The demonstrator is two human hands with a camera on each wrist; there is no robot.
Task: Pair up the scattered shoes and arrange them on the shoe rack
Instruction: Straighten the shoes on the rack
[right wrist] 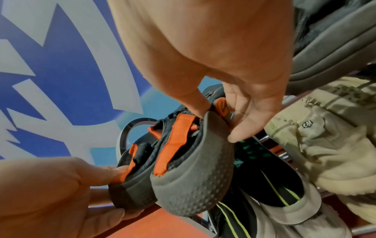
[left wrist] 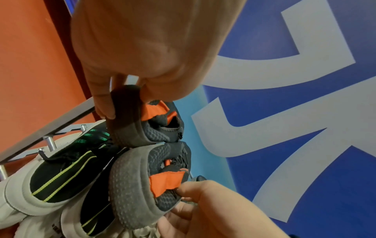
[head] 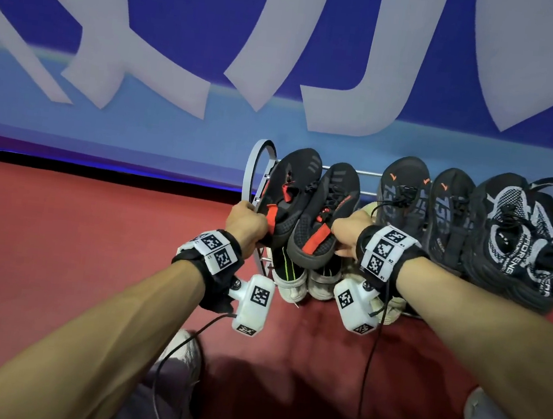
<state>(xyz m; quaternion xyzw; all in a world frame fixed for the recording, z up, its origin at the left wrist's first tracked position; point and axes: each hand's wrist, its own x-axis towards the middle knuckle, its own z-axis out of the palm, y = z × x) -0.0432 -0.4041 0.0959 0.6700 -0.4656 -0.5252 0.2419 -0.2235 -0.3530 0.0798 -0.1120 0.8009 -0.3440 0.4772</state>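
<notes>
At the left end of the grey metal shoe rack (head: 261,169), your left hand (head: 246,223) pinches the heel of one black mesh shoe with orange straps (head: 287,193), and your right hand (head: 348,233) grips its mate (head: 322,221) beside it, above the white-soled black sneakers (head: 289,279).

head view looks forward and down from above onto the rack (head: 262,159), at arm's length. left wrist view looks up along the hand, very close. right wrist view likewise, opposite side. all three share the black-orange shoes (head: 306,209) (left wrist: 146,177) (right wrist: 183,169).
</notes>
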